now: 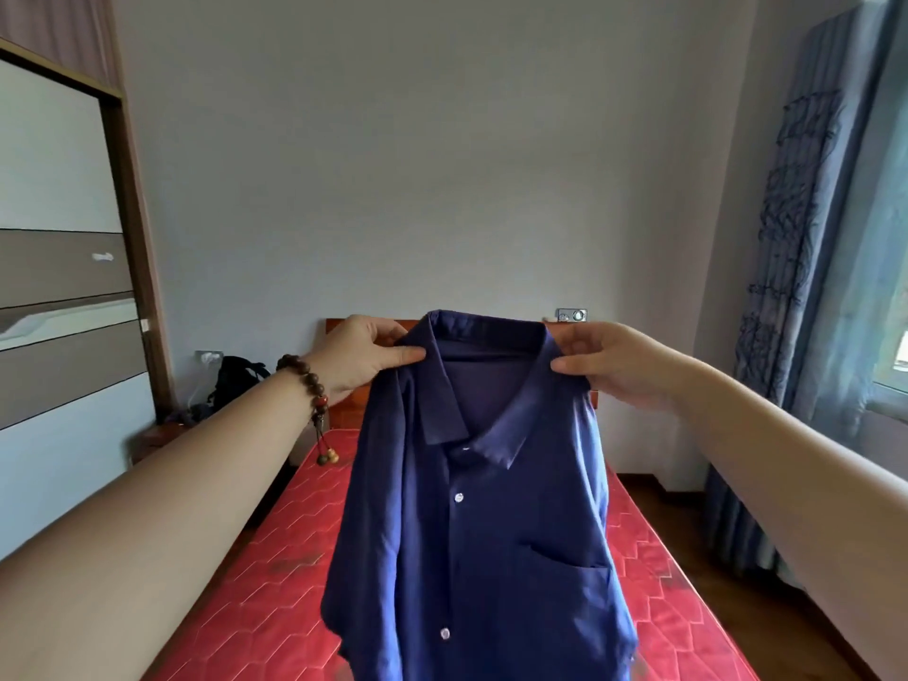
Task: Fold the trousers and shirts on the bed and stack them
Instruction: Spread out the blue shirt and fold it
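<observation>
A dark blue buttoned shirt (491, 533) with a collar and a chest pocket hangs in the air in front of me, front side facing me, above the red bed (236, 582). My left hand (366, 358) pinches the shirt at its left shoulder beside the collar. My right hand (607, 363) pinches the right shoulder at the same height. The shirt's lower part runs out of the frame at the bottom. No trousers or other shirts are in sight; the hanging shirt hides the middle of the bed.
A wardrobe (64, 287) stands along the left wall. A dark bag (238, 380) lies on the floor near the bed's head on the left. Curtains (796, 287) and a window are on the right, with wooden floor between them and the bed.
</observation>
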